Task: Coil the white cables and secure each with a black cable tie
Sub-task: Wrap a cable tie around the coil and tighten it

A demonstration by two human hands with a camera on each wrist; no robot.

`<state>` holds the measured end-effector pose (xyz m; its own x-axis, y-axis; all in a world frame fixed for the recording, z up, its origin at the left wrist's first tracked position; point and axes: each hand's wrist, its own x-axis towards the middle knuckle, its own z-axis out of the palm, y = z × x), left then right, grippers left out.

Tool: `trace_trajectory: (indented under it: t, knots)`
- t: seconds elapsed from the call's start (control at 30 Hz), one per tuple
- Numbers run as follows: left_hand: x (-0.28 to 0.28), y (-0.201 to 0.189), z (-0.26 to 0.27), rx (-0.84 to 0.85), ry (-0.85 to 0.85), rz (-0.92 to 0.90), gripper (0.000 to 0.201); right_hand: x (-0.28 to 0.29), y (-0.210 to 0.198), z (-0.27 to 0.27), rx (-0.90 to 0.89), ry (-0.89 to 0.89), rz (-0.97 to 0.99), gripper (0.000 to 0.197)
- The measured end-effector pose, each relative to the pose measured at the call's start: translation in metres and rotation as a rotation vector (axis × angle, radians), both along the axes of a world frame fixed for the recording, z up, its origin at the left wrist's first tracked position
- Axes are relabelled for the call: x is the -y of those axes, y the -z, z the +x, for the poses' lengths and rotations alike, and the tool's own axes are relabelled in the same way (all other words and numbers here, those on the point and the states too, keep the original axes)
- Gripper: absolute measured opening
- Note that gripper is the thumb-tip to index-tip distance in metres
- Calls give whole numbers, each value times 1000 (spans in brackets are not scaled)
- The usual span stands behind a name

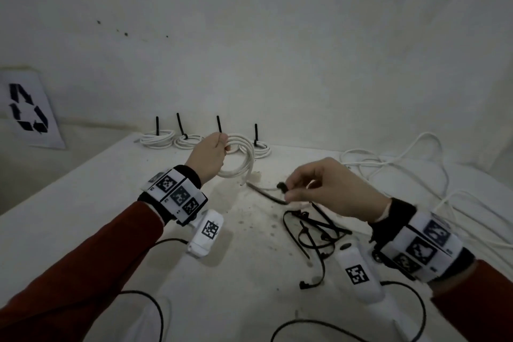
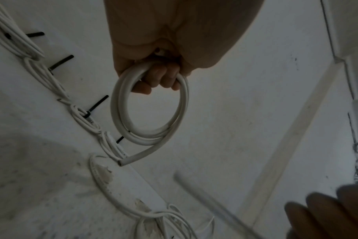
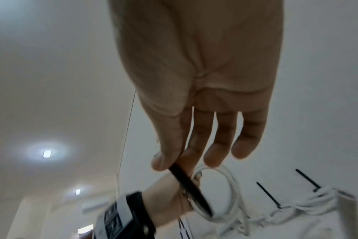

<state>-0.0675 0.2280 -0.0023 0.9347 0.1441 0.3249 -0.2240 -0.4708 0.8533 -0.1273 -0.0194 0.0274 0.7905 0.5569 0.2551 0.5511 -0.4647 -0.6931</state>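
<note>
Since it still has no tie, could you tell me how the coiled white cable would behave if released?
The coiled white cable looks springy: its free end already juts outward, so it would probably loosen. The left hand grips its loops together. It seems light.

My bench (image 1: 83, 230) is white, its surface stained and speckled. Tied white coils (image 1: 158, 139) line its far edge, ties upright. Loose black cable ties (image 1: 311, 233) lie before me; uncoiled white cable (image 1: 402, 164) sprawls at right.

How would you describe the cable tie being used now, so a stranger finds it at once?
Start at the pile of black ties on the white table. Just above it, the right hand pinches one cable tie. It alone is lifted off the table.
</note>
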Motion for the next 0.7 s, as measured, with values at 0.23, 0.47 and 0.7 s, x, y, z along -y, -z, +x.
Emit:
trace_trajectory:
  t: [0.23, 0.47, 0.7]
  knots:
    - [36, -13, -8, 115, 115, -107, 37, -20, -1, 22, 80, 162, 264, 13]
    - [62, -17, -17, 148, 202, -196, 41, -22, 5, 38, 302, 318, 415, 18]
    - [71, -13, -11, 81, 381, -203, 53, -8, 3, 50, 86, 309, 590, 12]
